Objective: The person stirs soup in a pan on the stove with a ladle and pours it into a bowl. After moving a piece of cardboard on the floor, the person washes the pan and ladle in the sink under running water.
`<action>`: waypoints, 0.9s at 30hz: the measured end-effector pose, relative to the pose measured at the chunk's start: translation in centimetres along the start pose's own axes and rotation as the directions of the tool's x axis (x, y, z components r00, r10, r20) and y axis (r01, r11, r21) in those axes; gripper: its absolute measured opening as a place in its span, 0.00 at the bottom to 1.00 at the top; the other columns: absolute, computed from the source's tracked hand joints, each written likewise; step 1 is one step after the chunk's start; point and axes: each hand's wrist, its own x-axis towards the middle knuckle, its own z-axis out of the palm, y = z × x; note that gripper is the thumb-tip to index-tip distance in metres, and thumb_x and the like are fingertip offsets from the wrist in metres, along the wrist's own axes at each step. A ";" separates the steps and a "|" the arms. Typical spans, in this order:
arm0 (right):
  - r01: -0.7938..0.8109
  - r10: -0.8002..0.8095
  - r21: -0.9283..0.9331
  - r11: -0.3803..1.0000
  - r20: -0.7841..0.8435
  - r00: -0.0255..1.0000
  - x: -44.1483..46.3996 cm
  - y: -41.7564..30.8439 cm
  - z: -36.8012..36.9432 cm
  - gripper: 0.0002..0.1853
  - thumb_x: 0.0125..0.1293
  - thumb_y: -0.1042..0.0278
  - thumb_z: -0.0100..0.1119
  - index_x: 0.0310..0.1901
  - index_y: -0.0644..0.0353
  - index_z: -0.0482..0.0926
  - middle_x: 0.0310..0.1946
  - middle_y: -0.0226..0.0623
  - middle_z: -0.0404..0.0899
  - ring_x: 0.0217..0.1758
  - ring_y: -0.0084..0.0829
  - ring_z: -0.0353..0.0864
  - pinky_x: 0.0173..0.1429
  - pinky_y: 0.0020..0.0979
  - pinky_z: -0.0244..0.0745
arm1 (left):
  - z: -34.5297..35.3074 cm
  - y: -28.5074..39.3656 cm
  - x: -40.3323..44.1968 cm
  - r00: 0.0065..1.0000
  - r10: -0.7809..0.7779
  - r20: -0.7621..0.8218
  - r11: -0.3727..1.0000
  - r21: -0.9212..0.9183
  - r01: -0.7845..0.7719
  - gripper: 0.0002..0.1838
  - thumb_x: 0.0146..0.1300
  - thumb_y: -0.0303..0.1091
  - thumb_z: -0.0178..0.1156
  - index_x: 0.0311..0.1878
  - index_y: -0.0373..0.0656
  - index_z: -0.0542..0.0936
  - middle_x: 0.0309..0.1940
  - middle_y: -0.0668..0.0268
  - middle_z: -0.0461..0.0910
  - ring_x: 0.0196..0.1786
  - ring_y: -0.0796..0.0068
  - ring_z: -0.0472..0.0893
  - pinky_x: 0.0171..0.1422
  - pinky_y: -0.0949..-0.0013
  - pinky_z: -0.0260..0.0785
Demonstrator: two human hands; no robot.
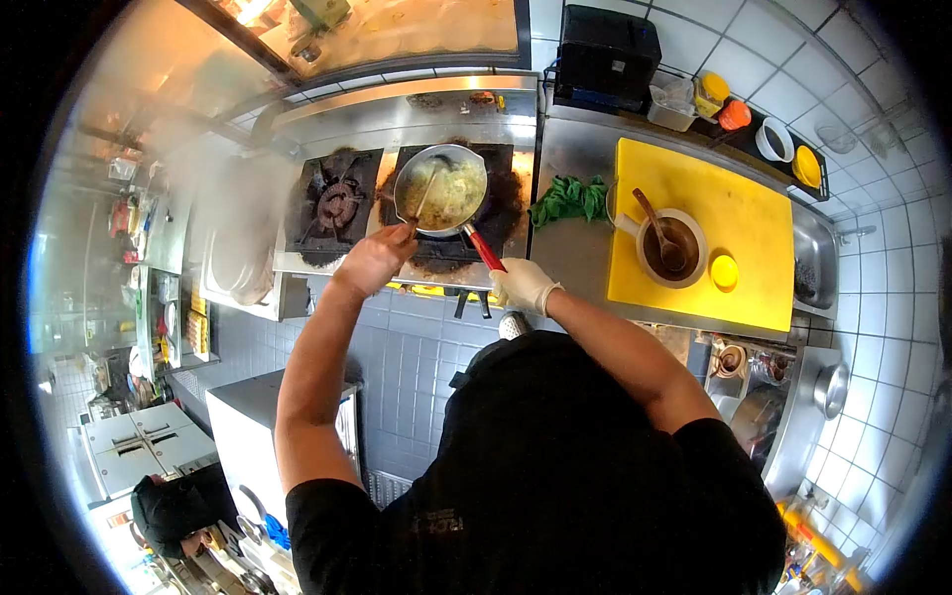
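Note:
My bare left hand [379,258] is closed around the near end of a long-handled utensil [427,194]. The utensil slants into a light metal pan [402,185], and its far end is partly lost in the food, so I cannot tell its exact kind. Pale yellowish food with greenish bits [458,193] covers the pan's bottom. My right hand [526,286], in a whitish glove, grips the pan's red handle [484,248]. The pan is over the right burner of the stove [511,253].
Left of the pan is a bare burner [337,203], with steam [233,198] beyond. Leafy greens [575,201] lie at right, beside a yellow cutting board [654,178] bearing a pot [645,253] with a wooden spoon [656,223] and a small yellow container [725,272]. Another person [178,511] is at lower left.

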 end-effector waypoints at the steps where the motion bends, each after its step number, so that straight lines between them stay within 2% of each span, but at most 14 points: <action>1: 0.009 -0.009 -0.004 1.000 -0.013 1.000 0.2 0.3 0.1 0.15 0.77 0.60 0.54 0.38 0.64 0.80 0.28 0.41 0.85 0.30 0.33 0.87 0.37 0.37 0.80 | -0.4 0.6 -0.6 0.999 -0.020 0.032 1.000 0.003 0.020 0.11 0.63 0.27 0.61 0.48 0.37 0.82 0.50 0.52 0.82 0.51 0.55 0.86 0.54 0.59 0.83; 5: 0.027 -0.029 -0.029 0.999 -0.067 0.997 0.4 0.8 0.5 0.17 0.75 0.58 0.53 0.37 0.65 0.81 0.30 0.47 0.88 0.31 0.35 0.89 0.38 0.39 0.81 | -1.5 4.8 -1.4 0.973 -0.189 0.130 0.975 -0.090 0.201 0.06 0.64 0.27 0.60 0.43 0.38 0.80 0.45 0.50 0.82 0.42 0.54 0.87 0.46 0.57 0.83; 6: 0.019 -0.019 -0.007 1.000 -0.059 0.998 0.2 0.5 0.4 0.17 0.75 0.59 0.53 0.37 0.65 0.81 0.29 0.47 0.88 0.31 0.36 0.89 0.39 0.39 0.81 | -2.7 6.3 -0.5 0.963 -0.224 0.148 0.965 -0.105 0.241 0.06 0.63 0.26 0.60 0.42 0.38 0.79 0.40 0.51 0.82 0.35 0.54 0.86 0.40 0.56 0.82; 7: 0.012 -0.011 0.012 1.000 -0.050 0.999 -0.1 0.1 0.4 0.16 0.75 0.59 0.53 0.38 0.65 0.81 0.29 0.47 0.87 0.31 0.37 0.89 0.39 0.39 0.82 | -3.2 7.4 0.2 0.953 -0.266 0.144 0.943 -0.167 0.288 0.05 0.62 0.25 0.62 0.40 0.38 0.79 0.35 0.53 0.81 0.35 0.52 0.86 0.39 0.54 0.81; 9: -0.006 0.009 0.070 0.997 -0.034 0.999 0.0 0.1 0.4 0.16 0.74 0.59 0.54 0.38 0.66 0.81 0.29 0.49 0.86 0.30 0.39 0.89 0.40 0.40 0.82 | -4.3 9.0 1.5 0.938 -0.337 -0.079 0.902 -0.313 0.298 0.05 0.63 0.25 0.63 0.41 0.37 0.80 0.36 0.51 0.82 0.36 0.48 0.85 0.40 0.52 0.81; 11: -0.031 0.034 0.149 0.988 -0.018 0.999 0.7 0.9 0.7 0.16 0.74 0.59 0.54 0.39 0.66 0.81 0.30 0.51 0.86 0.30 0.41 0.89 0.40 0.40 0.82 | -3.6 9.5 2.5 0.824 -0.512 -0.243 0.822 -0.417 0.387 0.06 0.63 0.25 0.64 0.43 0.36 0.82 0.38 0.50 0.83 0.37 0.46 0.85 0.41 0.51 0.80; 12: -0.011 0.013 0.034 0.999 -0.064 0.998 0.3 0.2 0.4 0.16 0.74 0.59 0.54 0.39 0.66 0.81 0.31 0.52 0.86 0.32 0.43 0.89 0.41 0.41 0.82 | -3.1 9.6 3.0 0.743 -0.591 -0.314 0.776 -0.473 0.417 0.07 0.64 0.25 0.64 0.44 0.36 0.82 0.38 0.50 0.83 0.37 0.45 0.85 0.42 0.51 0.80; 14: 0.010 -0.040 -0.200 0.980 -0.144 0.989 -1.0 -1.6 -0.1 0.16 0.74 0.59 0.54 0.40 0.66 0.81 0.32 0.53 0.85 0.34 0.47 0.89 0.44 0.43 0.81 | -2.2 10.1 4.6 0.696 -0.627 -0.349 0.768 -0.425 0.479 0.09 0.65 0.25 0.63 0.47 0.35 0.82 0.41 0.49 0.84 0.38 0.45 0.85 0.42 0.51 0.81; 15: 0.023 -0.055 -0.205 0.979 -0.151 0.987 -0.8 -1.3 0.0 0.15 0.73 0.60 0.55 0.40 0.66 0.81 0.33 0.54 0.85 0.36 0.48 0.89 0.45 0.44 0.81 | -1.6 10.1 5.4 0.669 -0.646 -0.367 0.759 -0.403 0.512 0.09 0.65 0.25 0.63 0.48 0.35 0.82 0.42 0.48 0.84 0.38 0.44 0.85 0.43 0.51 0.81; 16: 0.037 -0.071 -0.211 0.977 -0.155 0.985 -0.3 -0.6 0.3 0.15 0.73 0.60 0.55 0.40 0.66 0.81 0.34 0.54 0.85 0.37 0.50 0.88 0.46 0.45 0.80 | -0.2 9.6 6.3 0.670 -0.611 -0.422 0.792 -0.344 0.505 0.10 0.64 0.24 0.63 0.48 0.35 0.82 0.42 0.48 0.83 0.38 0.45 0.85 0.42 0.50 0.81; 19: 0.087 -0.101 -0.119 0.989 -0.114 0.988 1.4 1.9 1.0 0.15 0.73 0.59 0.57 0.41 0.65 0.82 0.35 0.54 0.85 0.41 0.53 0.87 0.50 0.46 0.78 | 4.0 8.1 8.3 0.701 -0.646 -0.302 0.763 -0.301 0.572 0.12 0.62 0.23 0.63 0.49 0.36 0.81 0.42 0.49 0.83 0.39 0.46 0.85 0.43 0.50 0.80; 22: 0.116 -0.122 -0.056 0.992 -0.097 0.988 2.5 3.1 1.2 0.15 0.72 0.59 0.58 0.42 0.65 0.82 0.34 0.54 0.85 0.41 0.53 0.86 0.49 0.47 0.78 | 5.0 8.7 8.3 0.834 -0.499 -0.235 0.850 -0.323 0.417 0.12 0.61 0.22 0.62 0.49 0.37 0.80 0.41 0.51 0.82 0.38 0.47 0.84 0.43 0.50 0.80; 25: 0.062 -0.061 0.014 0.998 -0.091 0.994 -0.1 0.3 0.0 0.15 0.72 0.59 0.58 0.42 0.66 0.83 0.33 0.54 0.85 0.39 0.52 0.87 0.48 0.47 0.79 | 1.4 8.5 5.5 0.945 -0.284 -0.161 0.890 -0.412 0.197 0.15 0.61 0.22 0.63 0.52 0.38 0.82 0.48 0.52 0.84 0.42 0.48 0.86 0.47 0.52 0.82; 27: 0.066 -0.064 0.019 0.998 -0.074 0.995 -0.1 0.2 0.0 0.15 0.72 0.59 0.58 0.43 0.66 0.82 0.33 0.54 0.85 0.38 0.52 0.87 0.47 0.47 0.79 | -2.4 8.0 3.0 0.966 -0.245 -0.080 0.890 -0.414 0.191 0.17 0.60 0.20 0.65 0.54 0.39 0.84 0.53 0.52 0.84 0.46 0.49 0.87 0.51 0.54 0.82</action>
